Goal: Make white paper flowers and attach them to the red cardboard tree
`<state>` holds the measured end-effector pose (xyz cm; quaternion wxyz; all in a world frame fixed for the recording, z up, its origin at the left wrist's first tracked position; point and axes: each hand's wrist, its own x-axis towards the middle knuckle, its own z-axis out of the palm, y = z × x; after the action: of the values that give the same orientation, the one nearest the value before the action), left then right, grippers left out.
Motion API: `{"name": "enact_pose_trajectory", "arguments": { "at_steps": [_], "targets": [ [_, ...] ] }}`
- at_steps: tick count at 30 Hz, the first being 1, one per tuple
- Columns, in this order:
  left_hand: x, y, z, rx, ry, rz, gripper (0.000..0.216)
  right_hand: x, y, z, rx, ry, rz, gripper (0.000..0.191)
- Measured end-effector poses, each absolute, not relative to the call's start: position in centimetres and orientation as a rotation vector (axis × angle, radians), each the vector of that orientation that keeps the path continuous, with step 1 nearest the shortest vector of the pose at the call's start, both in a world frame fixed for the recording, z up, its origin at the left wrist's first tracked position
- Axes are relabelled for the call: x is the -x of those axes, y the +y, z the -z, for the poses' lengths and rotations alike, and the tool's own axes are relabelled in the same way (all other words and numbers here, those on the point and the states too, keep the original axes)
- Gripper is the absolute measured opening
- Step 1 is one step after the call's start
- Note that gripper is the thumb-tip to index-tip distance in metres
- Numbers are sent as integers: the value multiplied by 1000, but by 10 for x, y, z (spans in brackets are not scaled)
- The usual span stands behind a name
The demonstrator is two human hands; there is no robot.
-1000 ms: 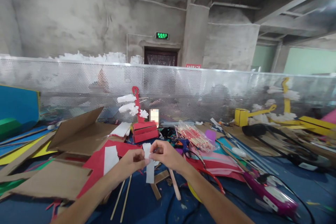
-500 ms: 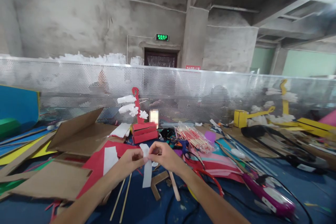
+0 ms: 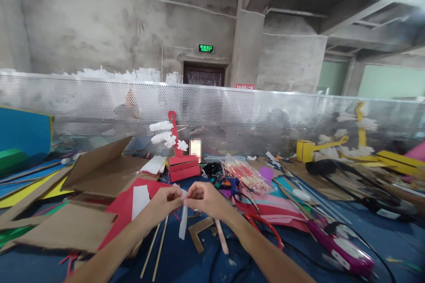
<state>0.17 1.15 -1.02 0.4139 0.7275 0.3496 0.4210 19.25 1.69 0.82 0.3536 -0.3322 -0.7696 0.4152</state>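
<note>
The left hand (image 3: pixel 165 201) and right hand (image 3: pixel 206 200), close together, pinch one white strip (image 3: pixel 183 225), perhaps partly folded, not fixed anywhere; the red model (image 3: pixel 184 170) already carries white pieces (image 3: pixel 161 137).

1. White strip (image 3: pixel 183 222): 1 narrow, plain, paper-like length.
2. Pinched near its top, upper part partly hidden; lower part hanging loose, its bottom tilted slightly left.
3. Lower middle of the frame, left of centre.
</note>
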Motion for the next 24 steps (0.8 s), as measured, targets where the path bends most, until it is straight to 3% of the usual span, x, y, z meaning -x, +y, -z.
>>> {"name": "enact_pose_trajectory", "arguments": {
  "at_steps": [11,24],
  "targets": [
    [-1,10,12,-1908,998,-1032,30,-191,16,-4,868,-2031,-1021,32],
    [0,9,11,-1950,985,-1042,23,-192,18,-3,896,-2038,-990,14]
  ]
}}
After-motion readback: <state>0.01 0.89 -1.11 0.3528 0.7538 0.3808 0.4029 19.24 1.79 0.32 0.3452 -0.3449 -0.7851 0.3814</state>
